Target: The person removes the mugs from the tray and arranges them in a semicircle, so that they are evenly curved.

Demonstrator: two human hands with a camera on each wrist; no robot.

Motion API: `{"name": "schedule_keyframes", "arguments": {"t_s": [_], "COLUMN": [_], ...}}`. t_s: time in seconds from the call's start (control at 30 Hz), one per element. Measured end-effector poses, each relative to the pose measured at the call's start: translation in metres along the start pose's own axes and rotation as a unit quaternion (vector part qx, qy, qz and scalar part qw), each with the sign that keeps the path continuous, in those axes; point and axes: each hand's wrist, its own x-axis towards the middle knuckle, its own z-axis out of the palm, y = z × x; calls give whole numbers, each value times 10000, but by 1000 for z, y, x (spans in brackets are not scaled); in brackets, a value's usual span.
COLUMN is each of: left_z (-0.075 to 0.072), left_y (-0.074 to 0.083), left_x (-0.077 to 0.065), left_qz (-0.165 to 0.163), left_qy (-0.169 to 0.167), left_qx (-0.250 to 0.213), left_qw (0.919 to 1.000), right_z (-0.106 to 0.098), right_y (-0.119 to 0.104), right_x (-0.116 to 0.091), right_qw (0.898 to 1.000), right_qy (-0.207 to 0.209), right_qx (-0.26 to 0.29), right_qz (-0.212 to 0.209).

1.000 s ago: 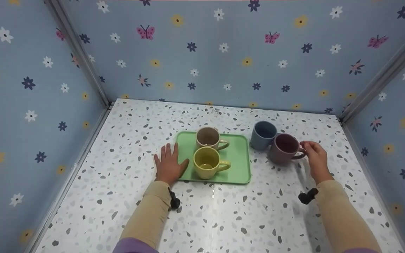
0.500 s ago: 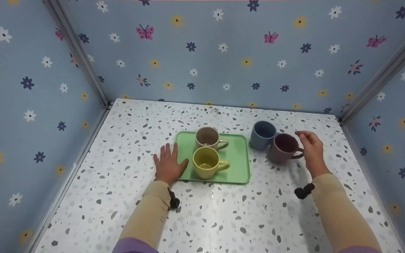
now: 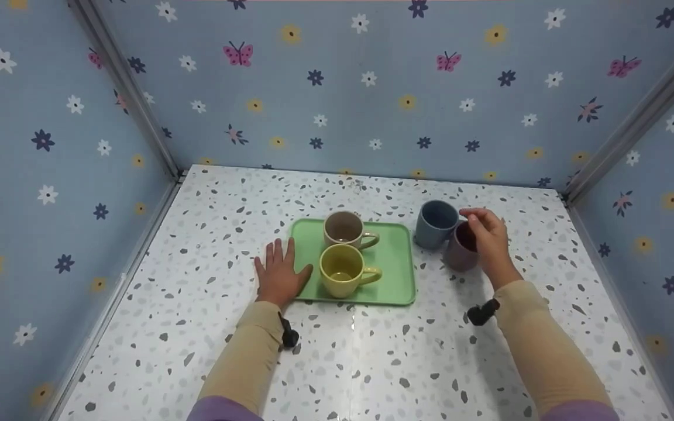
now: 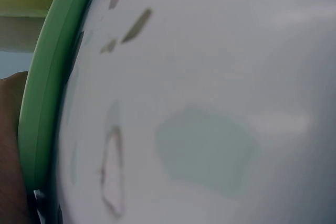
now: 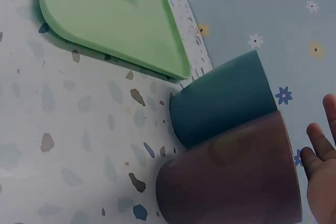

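My left hand (image 3: 280, 278) lies with spread fingers at the left edge of a green tray (image 3: 396, 263), thumb over its rim. On the tray stand a yellow mug (image 3: 337, 282) and, right behind it, a beige-brown mug (image 3: 337, 237), both handles pointing right. To the right of the tray, a blue mug (image 3: 430, 233) and a mauve mug (image 3: 458, 256) stand side by side on the table. Over the mauve mug's right side hovers my right hand (image 3: 492, 245), hiding its handle in the head view; the right wrist view shows loosely extended fingers (image 5: 320, 142) beyond its rim.
The speckled white table (image 3: 325, 362) carries everything. Blue panels with flowers and butterflies (image 3: 360, 88) close off the back and both sides, with grey metal posts (image 3: 129, 88) in the corners. A small black camera (image 3: 482, 313) sits at the right wrist.
My right hand has left the mauve mug's handle and moved left and slightly back, over the mug. The left hand, the tray and the mugs have stayed in place.
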Motion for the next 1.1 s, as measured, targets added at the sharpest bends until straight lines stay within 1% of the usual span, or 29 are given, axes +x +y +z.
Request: {"name": "schedule_keyframes", "arguments": {"t_s": [0.17,0.27,0.37,0.5,0.6,0.7,0.77,0.93,1.0,1.1], "left_z": [0,-2,-4,-4,-4,-4,-2,5,5,3], "left_y": [2,4,5,5,5,5,4,-2,-2,-1], "left_x": [-1,-2,-3,-4,-4,-5,-4,1,2,3], "left_qz": [28,53,24,-28,-34,-14,-15,-12,-8,-37], "left_qy": [91,125,57,-32,27,82,86,46,13,-31], "left_qx": [-87,-109,-77,-25,-49,-142,-135,13,4,-77], "left_qw": [9999,9998,10000,10000,10000,9999,9999,10000,10000,10000], "right_z": [15,25,37,52,63,73,79,93,98,105], "right_y": [1,4,5,2,2,8,14,24,25,29], "right_x": [-3,-4,-6,-10,-12,-12,-10,-7,-7,-7], "right_qw": [9998,9996,9990,9976,9962,9956,9955,9957,9959,9958], "right_qy": [-181,-239,-313,-550,-698,-690,-651,-655,-677,-699], "right_qx": [-13,137,187,25,-16,117,242,324,321,451], "right_qz": [7,-100,-253,-421,-527,-622,-640,-571,-506,-386]}}
